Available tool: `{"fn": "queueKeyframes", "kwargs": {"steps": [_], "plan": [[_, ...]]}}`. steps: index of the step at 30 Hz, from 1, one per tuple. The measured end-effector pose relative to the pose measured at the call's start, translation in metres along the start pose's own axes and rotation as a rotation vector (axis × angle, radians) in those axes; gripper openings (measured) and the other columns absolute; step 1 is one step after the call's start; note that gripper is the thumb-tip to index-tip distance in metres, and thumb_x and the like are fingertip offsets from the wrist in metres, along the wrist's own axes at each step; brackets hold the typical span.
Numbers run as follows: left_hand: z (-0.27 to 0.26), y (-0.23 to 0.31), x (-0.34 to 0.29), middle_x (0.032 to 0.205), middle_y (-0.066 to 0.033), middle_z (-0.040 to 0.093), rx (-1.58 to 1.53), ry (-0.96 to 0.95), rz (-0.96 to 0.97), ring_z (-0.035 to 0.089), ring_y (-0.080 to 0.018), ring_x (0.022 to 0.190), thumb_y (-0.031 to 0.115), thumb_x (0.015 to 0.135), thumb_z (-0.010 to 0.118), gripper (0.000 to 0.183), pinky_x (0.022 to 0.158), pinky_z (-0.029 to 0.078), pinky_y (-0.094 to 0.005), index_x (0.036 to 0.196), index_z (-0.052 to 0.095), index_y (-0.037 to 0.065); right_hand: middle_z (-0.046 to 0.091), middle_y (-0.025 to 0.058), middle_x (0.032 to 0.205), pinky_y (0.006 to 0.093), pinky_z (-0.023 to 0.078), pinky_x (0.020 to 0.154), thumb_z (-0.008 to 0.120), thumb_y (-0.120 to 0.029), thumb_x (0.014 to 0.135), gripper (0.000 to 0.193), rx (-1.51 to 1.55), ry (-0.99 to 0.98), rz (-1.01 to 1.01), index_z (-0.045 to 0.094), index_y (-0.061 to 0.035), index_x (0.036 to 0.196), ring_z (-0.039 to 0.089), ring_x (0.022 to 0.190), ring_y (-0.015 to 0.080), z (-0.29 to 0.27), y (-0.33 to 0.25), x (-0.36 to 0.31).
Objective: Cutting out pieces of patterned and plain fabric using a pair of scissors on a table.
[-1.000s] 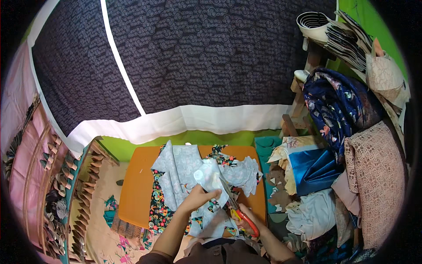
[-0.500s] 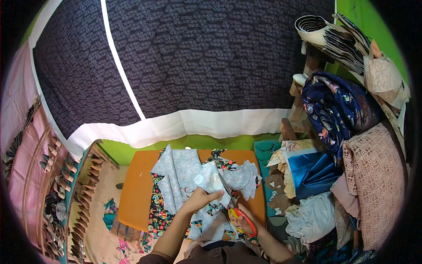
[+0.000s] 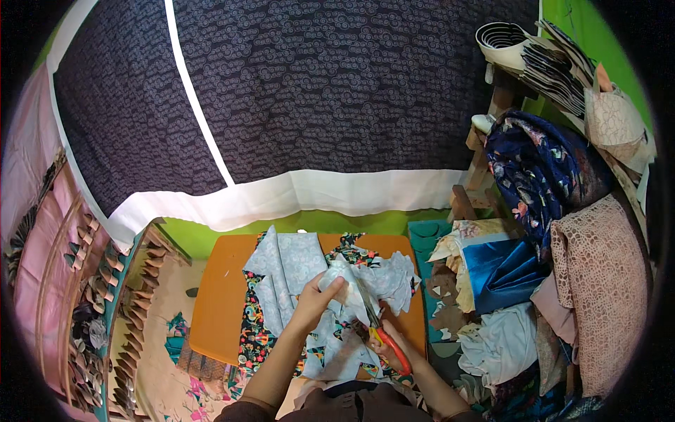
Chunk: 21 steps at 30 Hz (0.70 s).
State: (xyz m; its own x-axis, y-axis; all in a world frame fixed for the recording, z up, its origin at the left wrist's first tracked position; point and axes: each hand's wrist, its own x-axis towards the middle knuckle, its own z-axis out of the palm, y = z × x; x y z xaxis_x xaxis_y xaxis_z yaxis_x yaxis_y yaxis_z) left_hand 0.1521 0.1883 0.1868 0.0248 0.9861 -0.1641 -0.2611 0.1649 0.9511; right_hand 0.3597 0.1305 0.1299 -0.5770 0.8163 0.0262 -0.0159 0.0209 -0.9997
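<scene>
Above an orange, round-cornered table strewn with pale-blue floral cloth, the left hand pinches 1 thin white piece; the right hand grips red-and-yellow-handled metal scissors beside it.

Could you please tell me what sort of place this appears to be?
It looks like a small workshop, perhaps for shoemaking or sewing: red-handled scissors are held at pale cloth, fabrics are heaped at the right, and rows of pointed, shoe-like pieces line the left.
</scene>
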Motion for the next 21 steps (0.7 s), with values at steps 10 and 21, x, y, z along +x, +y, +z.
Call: {"fn": "queueKeyframes", "kwargs": {"steps": [10,21], "plan": [[0.007,-0.01,-0.016,0.088,-0.0028,0.059,0.09,-0.036,0.019,0.053,-0.0087,0.078,0.017,0.078,0.061,0.029,0.071,0.042,-0.0229,0.1,0.056,-0.002,0.041,0.001,0.083,0.024,0.039,0.061,0.043,-0.057,0.079,0.063,0.297,0.052,-0.001,0.034,-0.001,0.105,0.041,0.067,0.0081,0.004,0.006,-0.002],[0.014,-0.007,-0.018,0.082,-0.002,0.058,0.22,-0.016,0.01,0.053,-0.0074,0.074,0.015,0.082,0.056,0.024,0.067,0.043,-0.0222,0.099,0.054,-0.001,0.041,0.0024,0.08,0.025,0.039,0.062,0.048,-0.048,0.082,0.066,-0.064,0.018,-0.027,0.026,0.0024,0.119,0.042,0.069,0.01,0.003,0.007,-0.007]]}}
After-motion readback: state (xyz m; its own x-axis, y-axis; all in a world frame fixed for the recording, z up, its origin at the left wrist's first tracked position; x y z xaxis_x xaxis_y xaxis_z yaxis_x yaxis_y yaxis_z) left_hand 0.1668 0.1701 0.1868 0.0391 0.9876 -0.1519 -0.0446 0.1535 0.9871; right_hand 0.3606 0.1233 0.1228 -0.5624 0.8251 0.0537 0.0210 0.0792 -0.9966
